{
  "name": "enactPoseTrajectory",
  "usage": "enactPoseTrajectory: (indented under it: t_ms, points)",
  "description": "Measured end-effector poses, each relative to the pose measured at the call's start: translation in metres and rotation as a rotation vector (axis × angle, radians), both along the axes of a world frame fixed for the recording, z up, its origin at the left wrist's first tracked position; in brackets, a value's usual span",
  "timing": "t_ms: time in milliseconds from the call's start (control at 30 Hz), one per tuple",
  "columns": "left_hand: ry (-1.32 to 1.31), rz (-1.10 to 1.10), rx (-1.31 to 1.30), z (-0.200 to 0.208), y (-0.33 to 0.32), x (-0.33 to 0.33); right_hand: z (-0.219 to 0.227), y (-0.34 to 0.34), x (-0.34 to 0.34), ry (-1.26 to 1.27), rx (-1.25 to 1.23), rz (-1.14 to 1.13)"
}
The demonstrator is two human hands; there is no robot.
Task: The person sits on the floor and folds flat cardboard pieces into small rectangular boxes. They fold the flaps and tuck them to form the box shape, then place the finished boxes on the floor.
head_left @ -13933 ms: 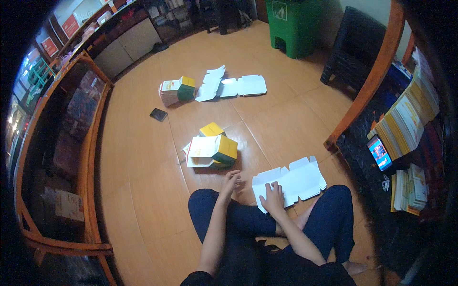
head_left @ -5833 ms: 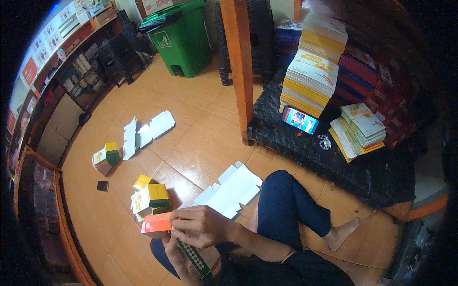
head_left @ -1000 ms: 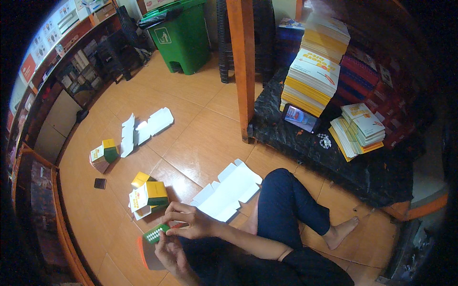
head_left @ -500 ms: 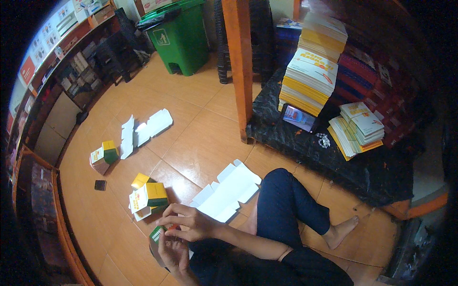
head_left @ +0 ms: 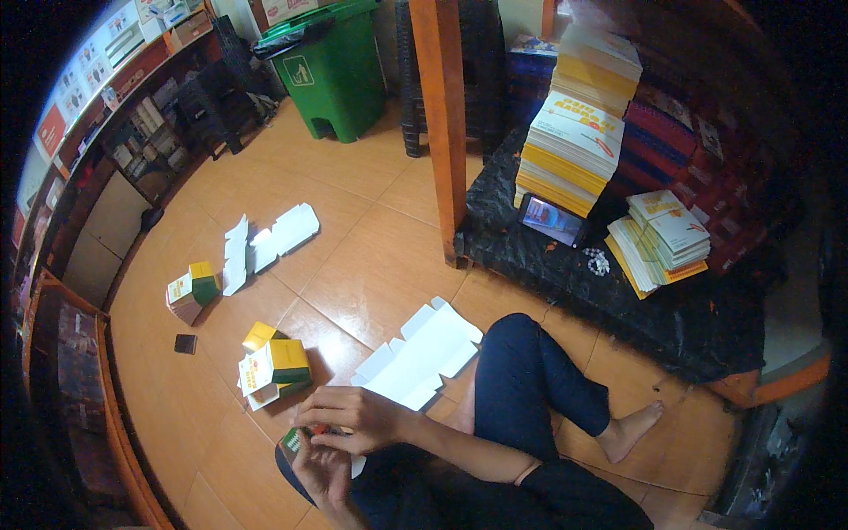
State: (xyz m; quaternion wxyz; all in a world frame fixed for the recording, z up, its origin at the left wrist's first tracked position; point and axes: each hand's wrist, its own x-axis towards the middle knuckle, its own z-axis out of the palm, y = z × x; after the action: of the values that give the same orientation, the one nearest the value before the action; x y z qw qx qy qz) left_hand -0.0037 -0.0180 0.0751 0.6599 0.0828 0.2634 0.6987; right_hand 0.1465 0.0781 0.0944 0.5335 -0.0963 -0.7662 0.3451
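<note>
My left hand (head_left: 325,470) is closed in a pinch on a small green thing with white marks (head_left: 293,440), whose kind I cannot make out. Over it bends my right hand (head_left: 358,413), its fingers curled down against the same thing, where a bit of red shows between the fingers. Most of that piece is hidden by the fingers. Just beyond my hands lies a cluster of yellow, green and white cartons (head_left: 276,364). To their right an unfolded white cardboard blank (head_left: 422,353) lies flat on the tiles beside my bent leg.
Farther off are another white blank (head_left: 283,237), a small carton group (head_left: 193,290) and a dark flat square (head_left: 185,344). An orange post (head_left: 442,132) stands by a black-covered platform (head_left: 503,238) with stacked cartons (head_left: 574,132) and a propped phone (head_left: 549,220). Behind is a green bin (head_left: 331,79).
My right hand has shifted slightly and its fingers have come down over the green thing, which is now more covered. The cartons and blanks have stayed in place.
</note>
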Motion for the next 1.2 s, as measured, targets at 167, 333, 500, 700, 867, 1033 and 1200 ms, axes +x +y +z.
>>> enactPoseTrajectory:
  t_ms: [167,333,500,700,867,1033,1200]
  points:
    - [-0.086,0.125,-0.028,0.002,-0.004,0.003,0.005,-0.003,-0.003,0.061,0.006,-0.020]
    - [0.062,0.125,0.042,0.008,-0.005,0.003,0.005,-0.012,-0.004,0.159,-0.174,-0.106]
    - [0.228,0.219,0.066,0.016,-0.003,0.017,0.008,-0.018,-0.018,0.151,-0.009,-0.347]
    - [0.397,0.296,0.086,0.013,0.002,0.032,0.011,-0.025,-0.020,0.089,-0.126,-0.322]
    - [0.497,0.403,0.055,-0.002,0.006,0.024,0.008,-0.018,-0.019,0.095,-0.068,-0.298]
    - [0.508,0.373,0.014,-0.010,0.003,0.019,0.005,-0.019,-0.021,0.119,-0.126,-0.312]
    - [0.565,0.321,0.033,-0.008,0.006,0.022,0.003,-0.018,-0.021,0.131,-0.123,-0.338]
